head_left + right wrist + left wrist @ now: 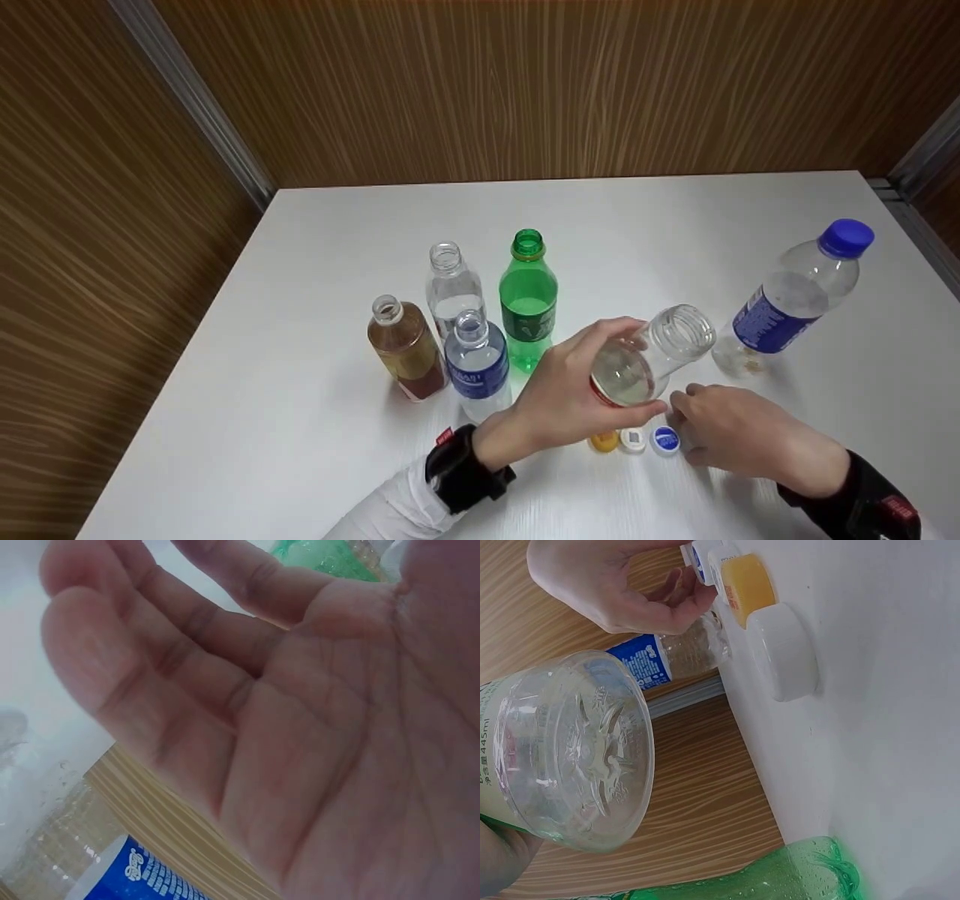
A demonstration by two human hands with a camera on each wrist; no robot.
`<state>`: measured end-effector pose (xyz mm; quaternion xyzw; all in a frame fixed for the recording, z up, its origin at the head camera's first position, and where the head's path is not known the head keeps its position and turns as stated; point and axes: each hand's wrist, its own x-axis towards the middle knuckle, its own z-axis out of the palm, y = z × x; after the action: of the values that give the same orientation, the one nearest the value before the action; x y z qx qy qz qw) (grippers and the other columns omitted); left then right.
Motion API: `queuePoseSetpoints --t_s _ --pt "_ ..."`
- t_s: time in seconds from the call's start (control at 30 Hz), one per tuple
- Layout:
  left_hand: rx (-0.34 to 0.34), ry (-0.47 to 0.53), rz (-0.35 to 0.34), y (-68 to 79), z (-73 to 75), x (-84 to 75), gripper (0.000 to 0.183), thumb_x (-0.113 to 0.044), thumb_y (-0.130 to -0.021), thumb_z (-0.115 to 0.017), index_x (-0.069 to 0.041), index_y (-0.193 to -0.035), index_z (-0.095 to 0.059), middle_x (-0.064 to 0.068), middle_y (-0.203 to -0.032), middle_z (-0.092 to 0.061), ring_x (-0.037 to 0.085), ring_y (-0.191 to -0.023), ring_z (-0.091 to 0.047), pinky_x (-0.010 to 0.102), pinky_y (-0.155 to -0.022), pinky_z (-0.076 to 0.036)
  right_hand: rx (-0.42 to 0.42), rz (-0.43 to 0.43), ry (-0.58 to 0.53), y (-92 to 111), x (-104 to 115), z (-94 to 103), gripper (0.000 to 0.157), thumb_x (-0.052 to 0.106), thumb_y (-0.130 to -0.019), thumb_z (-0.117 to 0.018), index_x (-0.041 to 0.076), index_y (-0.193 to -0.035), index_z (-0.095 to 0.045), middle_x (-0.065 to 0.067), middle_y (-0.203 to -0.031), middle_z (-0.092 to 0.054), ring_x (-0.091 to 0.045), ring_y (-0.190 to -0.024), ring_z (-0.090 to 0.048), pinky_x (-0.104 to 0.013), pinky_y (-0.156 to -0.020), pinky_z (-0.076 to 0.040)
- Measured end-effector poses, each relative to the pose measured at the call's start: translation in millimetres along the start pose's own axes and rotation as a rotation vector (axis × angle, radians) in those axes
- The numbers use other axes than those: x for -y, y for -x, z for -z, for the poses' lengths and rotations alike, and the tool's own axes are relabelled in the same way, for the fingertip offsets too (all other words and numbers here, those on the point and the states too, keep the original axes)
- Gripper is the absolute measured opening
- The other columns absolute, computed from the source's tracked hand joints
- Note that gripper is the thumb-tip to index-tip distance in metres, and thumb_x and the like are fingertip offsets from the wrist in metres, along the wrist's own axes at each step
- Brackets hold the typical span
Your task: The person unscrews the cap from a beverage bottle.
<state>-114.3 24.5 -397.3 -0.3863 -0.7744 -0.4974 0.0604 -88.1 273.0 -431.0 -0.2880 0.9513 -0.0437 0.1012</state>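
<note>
My left hand (559,394) grips a clear, wide-mouthed plastic bottle (660,341), uncapped and tilted to the right above the table. Its moulded base and pale label marked 445ml show in the left wrist view. Low at the tabletop, my right hand (739,431) has bent fingers beside a blue-and-white cap (665,441); whether they pinch anything is hidden. A small white cap (632,439) and a yellow cap (604,441) lie in line with it. In the left wrist view a larger white cap (782,652) ends the row. The right palm (337,735) shows nothing in it.
Left of centre stand several uncapped bottles: a brown one (409,349), a clear one (455,292), a blue-labelled one (478,367) and a green one (529,300). A large blue-capped bottle (787,296) stands at the right. Wood-grain panels (525,90) border the white table (285,300).
</note>
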Motion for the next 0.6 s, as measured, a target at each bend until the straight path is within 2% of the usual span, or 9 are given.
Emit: queuePoseSetpoints --t_s 0.33,0.5,0.6 --pt "0.008 0.006 0.014 -0.1 0.0 -0.9 0.074 -0.028 -0.082 -0.091 -0.009 -0.143 -0.053 0.010 -0.132 -0.071 0.017 -0.115 -0.073 0.017 -0.096 -0.059 0.038 -0.014 -0.016 -0.8 -2.1 1.4 0.040 0.024 -0.070 -0.092 0.013 -0.090 -0.059 0.005 -0.080 -0.058 -0.010 -0.068 -0.052 -0.032 -0.060 -0.049" --pt "0.011 0.010 0.020 0.0 0.3 -1.4 0.074 -0.028 -0.082 -0.090 -0.009 -0.143 -0.053 0.010 -0.133 -0.071 0.016 -0.115 -0.073 0.020 -0.096 -0.060 0.040 0.009 -0.005 -1.0 -2.7 1.5 0.040 0.025 -0.071 -0.091 0.014 -0.090 -0.058 0.005 -0.079 -0.057 -0.010 -0.068 -0.052 -0.031 -0.059 -0.048" --pt "0.014 0.015 0.025 0.1 0.6 -1.5 0.074 -0.029 -0.083 -0.090 -0.009 -0.143 -0.053 0.011 -0.133 -0.071 0.017 -0.114 -0.074 0.018 -0.096 -0.059 0.044 0.020 0.005 -0.9 -2.6 2.0 0.039 0.025 -0.072 -0.091 0.013 -0.090 -0.058 0.004 -0.078 -0.056 -0.010 -0.067 -0.051 -0.031 -0.058 -0.047"
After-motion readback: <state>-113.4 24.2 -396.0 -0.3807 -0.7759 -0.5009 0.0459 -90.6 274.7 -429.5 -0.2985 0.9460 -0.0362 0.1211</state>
